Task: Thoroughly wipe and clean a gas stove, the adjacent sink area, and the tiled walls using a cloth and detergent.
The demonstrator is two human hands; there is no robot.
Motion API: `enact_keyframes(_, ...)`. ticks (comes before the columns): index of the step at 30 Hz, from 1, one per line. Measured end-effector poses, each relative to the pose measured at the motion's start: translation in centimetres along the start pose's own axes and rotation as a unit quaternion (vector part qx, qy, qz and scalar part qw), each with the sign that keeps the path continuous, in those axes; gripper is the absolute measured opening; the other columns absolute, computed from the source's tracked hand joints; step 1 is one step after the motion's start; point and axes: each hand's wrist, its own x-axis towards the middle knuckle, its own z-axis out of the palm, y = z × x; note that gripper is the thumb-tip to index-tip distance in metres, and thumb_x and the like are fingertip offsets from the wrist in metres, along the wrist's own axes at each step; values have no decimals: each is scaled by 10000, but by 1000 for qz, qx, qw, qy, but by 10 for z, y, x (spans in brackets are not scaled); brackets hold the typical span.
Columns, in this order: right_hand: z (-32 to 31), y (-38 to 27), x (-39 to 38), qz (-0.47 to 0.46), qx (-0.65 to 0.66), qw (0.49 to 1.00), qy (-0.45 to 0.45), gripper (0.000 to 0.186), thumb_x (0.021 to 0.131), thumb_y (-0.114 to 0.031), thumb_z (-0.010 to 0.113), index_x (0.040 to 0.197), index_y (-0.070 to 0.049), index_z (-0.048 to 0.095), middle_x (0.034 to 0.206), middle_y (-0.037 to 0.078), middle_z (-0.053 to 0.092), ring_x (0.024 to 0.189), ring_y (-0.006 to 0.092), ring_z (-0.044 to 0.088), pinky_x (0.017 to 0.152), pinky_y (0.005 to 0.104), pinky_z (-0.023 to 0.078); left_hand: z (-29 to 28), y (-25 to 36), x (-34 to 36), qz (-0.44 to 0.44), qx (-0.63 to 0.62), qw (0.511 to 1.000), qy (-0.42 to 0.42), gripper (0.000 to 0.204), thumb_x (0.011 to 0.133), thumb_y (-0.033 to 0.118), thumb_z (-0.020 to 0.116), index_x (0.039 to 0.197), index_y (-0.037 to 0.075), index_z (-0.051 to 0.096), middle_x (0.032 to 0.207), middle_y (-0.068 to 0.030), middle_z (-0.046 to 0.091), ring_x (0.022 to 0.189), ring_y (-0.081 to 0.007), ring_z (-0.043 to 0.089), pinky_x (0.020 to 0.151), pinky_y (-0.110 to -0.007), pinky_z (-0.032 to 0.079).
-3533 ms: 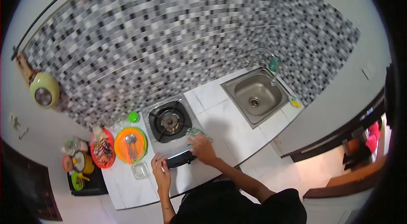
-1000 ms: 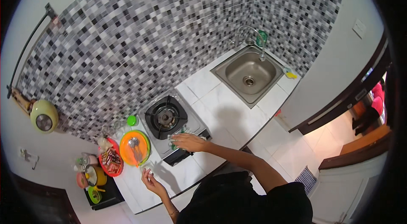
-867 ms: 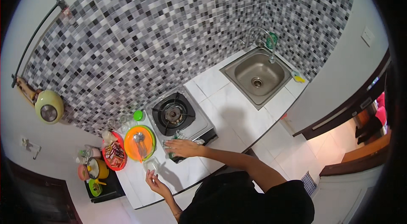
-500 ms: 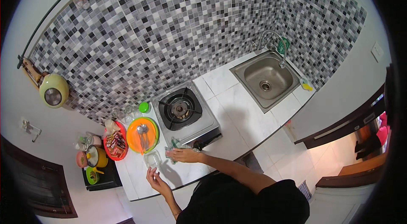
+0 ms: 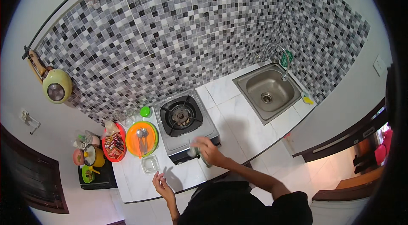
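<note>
My right hand (image 5: 209, 152) is at the front edge of the single-burner stove (image 5: 173, 140), smeared by motion. A greenish-white cloth (image 5: 193, 152) hangs in its fingers, bunched and blurred. My left hand (image 5: 163, 184) hovers near the counter's front edge, its fingers loosely bent and apart, holding nothing. Just beyond its fingertips sits a small clear square dish (image 5: 150, 164). Behind that dish, an orange plate (image 5: 132, 140) lies on a green one, with metal spoons (image 5: 143, 133) on top.
A red basket (image 5: 123, 133) of small packets stands left of the plates, and a yellow pot (image 5: 99, 155) beyond it. Clear glasses (image 5: 128, 116) and a green-lidded jar (image 5: 145, 111) line the wall. A steel sink (image 5: 272, 116) with a curved faucet (image 5: 288, 56) is at the right.
My right hand has moved right with the cloth, from the counter beside the dish to the stove's front edge. My left hand has drawn slightly away from the dish.
</note>
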Motion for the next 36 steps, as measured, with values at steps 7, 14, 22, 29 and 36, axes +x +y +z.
enact_keyframes(7, 27, 11, 42, 130, -242, 961, -38, 433, 956, -151, 662, 1383, -112, 601, 1526, 259, 421, 1414, 453, 419, 1205, 566, 310, 71, 38, 39, 124, 59, 984, -117, 255, 1081, 229, 552, 1138, 48, 723, 1383, -184, 583, 1286, -295, 562, 935, -372, 529)
enact_keyframes(14, -12, 36, -9, 114, -280, 953, -28, 424, 984, -128, 586, 1389, -12, 538, 1625, 242, 338, 1523, 431, 307, 1231, 578, 272, 131, 64, 59, 175, 37, 970, -167, 245, 1082, 193, 527, 1116, 32, 707, 1300, -211, 614, 1223, -363, 606, 1068, -443, 460)
enact_keyframes(22, -20, 97, 29, 181, -156, 966, 101, 468, 1039, -162, 549, 1458, 9, 429, 1578, 294, 362, 1432, 480, 402, 1194, 517, 346, 176, 55, 75, 169, 21, 956, -237, 260, 1082, 164, 498, 1099, 23, 715, 1239, -190, 647, 1153, -374, 626, 1047, -433, 472)
enact_keyframes(29, -26, 166, 80, 233, -47, 968, 77, 705, 1036, -179, 565, 1625, 13, 228, 1482, 325, 474, 1353, 466, 502, 1123, 462, 415, 202, 44, 85, 191, 31, 969, -152, 191, 1050, 55, 511, 1049, 6, 695, 1096, -178, 675, 1039, -371, 645, 940, -436, 506)
enact_keyframes(36, -22, 217, 166, 167, -33, 980, 105, 703, 1019, -149, 588, 1632, -28, 266, 1540, 258, 468, 1401, 410, 484, 1151, 432, 392, 201, 34, 82, 189, 58, 966, -167, 116, 995, -28, 574, 1054, 2, 668, 1088, -168, 661, 1000, -364, 636, 898, -421, 505)
